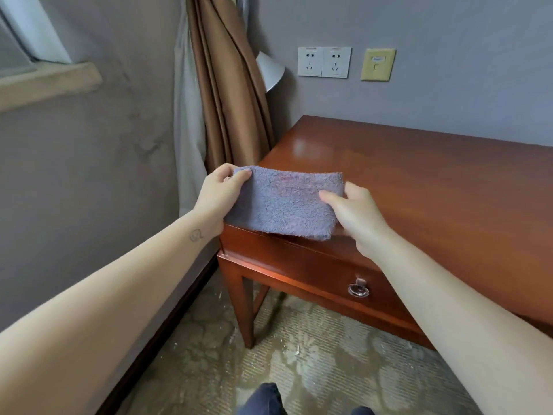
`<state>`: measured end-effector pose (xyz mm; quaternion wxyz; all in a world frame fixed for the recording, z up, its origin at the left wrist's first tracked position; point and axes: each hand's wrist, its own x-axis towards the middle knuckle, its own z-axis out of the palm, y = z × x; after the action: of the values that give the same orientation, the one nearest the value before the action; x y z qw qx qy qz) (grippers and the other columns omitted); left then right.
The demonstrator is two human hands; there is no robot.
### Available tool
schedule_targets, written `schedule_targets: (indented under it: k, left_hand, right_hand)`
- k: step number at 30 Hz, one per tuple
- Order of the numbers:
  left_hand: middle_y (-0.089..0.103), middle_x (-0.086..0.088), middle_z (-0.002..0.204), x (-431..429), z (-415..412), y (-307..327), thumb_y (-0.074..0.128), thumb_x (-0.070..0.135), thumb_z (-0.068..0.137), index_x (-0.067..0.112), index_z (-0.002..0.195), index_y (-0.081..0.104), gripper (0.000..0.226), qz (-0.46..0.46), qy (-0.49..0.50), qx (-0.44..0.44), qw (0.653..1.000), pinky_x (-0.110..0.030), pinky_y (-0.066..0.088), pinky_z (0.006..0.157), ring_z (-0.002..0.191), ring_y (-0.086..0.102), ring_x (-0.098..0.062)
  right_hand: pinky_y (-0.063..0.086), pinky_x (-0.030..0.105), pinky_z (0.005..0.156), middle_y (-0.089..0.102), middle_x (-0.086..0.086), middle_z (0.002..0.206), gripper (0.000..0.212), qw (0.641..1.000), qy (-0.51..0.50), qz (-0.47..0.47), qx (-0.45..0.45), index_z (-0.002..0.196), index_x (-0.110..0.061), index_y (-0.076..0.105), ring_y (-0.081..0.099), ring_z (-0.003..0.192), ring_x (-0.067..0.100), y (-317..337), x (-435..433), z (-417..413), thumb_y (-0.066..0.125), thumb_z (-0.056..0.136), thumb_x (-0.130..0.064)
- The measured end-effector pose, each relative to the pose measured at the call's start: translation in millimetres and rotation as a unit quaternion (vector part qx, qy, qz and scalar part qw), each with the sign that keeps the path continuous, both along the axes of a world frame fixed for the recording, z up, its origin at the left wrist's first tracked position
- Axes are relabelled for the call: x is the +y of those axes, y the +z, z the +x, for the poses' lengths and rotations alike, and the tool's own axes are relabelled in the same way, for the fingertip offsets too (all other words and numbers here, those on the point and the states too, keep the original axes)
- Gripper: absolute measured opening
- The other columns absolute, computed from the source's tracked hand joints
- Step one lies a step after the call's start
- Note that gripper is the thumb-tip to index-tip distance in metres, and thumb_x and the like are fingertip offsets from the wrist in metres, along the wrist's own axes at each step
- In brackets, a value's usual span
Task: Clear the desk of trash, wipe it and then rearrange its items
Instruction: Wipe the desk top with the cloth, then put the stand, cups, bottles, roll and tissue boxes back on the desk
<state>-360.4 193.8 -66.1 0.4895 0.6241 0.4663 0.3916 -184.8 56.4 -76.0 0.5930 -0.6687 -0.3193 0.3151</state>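
Cloth folded, held over desk near-left corner. Left hand pinches its left edge, thumb on top; right hand pinches right edge. Likely soft, light, floppy, not slippery; best gripped at both edges.

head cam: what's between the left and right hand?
In the head view, the folded grey-blue cloth spans that gap. The left hand pinches its left end and the right hand grips its right end, over the desk corner.
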Motion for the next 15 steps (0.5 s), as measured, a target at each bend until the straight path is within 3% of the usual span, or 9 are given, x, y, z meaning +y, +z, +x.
schedule_targets:
  k: [2,5,7,8,10,12,15]
  left_hand:
    - [0.056,0.001,0.076,23,10,0,0.065,0.034,0.085,0.022,0.076,0.060,0.016,-0.037,0.016,0.030,0.999,-0.030,0.038,0.069,0.075,0.050,-0.016]
    - [0.057,0.005,0.076,42,18,2,0.069,0.032,0.083,0.020,0.085,0.063,0.014,-0.088,0.023,0.064,0.994,-0.025,0.038,0.063,0.075,0.051,-0.014]
    - [0.059,0.009,0.085,52,19,2,0.072,0.033,0.084,0.023,0.100,0.063,0.021,-0.093,-0.005,0.094,0.991,-0.023,0.040,0.061,0.080,0.054,-0.009]
    - [0.061,0.008,0.093,57,19,2,0.073,0.034,0.084,0.026,0.110,0.061,0.030,-0.102,-0.024,0.102,0.989,-0.023,0.043,0.064,0.087,0.057,-0.009]
    - [0.064,0.004,0.110,65,17,0,0.074,0.037,0.083,0.027,0.120,0.060,0.040,-0.119,-0.055,0.122,0.984,-0.027,0.050,0.084,0.105,0.060,-0.010]
    - [0.064,0.005,0.115,69,14,0,0.071,0.044,0.084,0.025,0.117,0.061,0.039,-0.107,-0.078,0.199,0.971,-0.034,0.049,0.097,0.112,0.058,-0.013]
    - [0.058,-0.004,0.121,63,7,-1,0.062,0.052,0.088,0.019,0.128,0.050,0.054,-0.028,-0.079,0.363,0.928,-0.042,0.049,0.092,0.110,0.055,-0.024]
  right_hand:
    - [0.061,0.040,0.062,0.071,0.009,0.102,0.015,0.999,-0.006,-0.043,0.005,0.104,-0.012,0.065,0.070,0.086,0.021,-2,18,5,0.061,0.093,-0.021]
    - [0.061,0.051,0.070,0.071,0.009,0.096,0.026,0.990,-0.012,-0.135,-0.043,0.096,-0.011,0.066,0.070,0.085,0.025,-7,33,12,0.061,0.086,-0.035]
    - [0.062,0.045,0.068,0.070,0.008,0.098,0.022,0.980,-0.002,-0.186,-0.066,0.098,-0.011,0.064,0.070,0.082,0.024,-3,37,15,0.061,0.090,-0.031]
    - [0.062,0.043,0.068,0.069,0.006,0.098,0.020,0.973,0.006,-0.214,-0.085,0.098,-0.011,0.063,0.069,0.081,0.024,-1,38,16,0.060,0.091,-0.030]
    - [0.059,0.043,0.074,0.067,0.003,0.097,0.023,0.944,0.038,-0.281,-0.169,0.100,-0.014,0.059,0.068,0.083,0.027,5,38,17,0.061,0.090,-0.034]
    - [0.053,0.040,0.078,0.065,0.003,0.100,0.030,0.911,0.072,-0.333,-0.231,0.108,-0.014,0.053,0.065,0.092,0.031,11,38,14,0.061,0.090,-0.037]
    - [0.043,0.038,0.088,0.057,0.011,0.119,0.046,0.897,0.065,-0.334,-0.283,0.130,-0.014,0.041,0.054,0.112,0.035,18,36,7,0.064,0.091,-0.023]
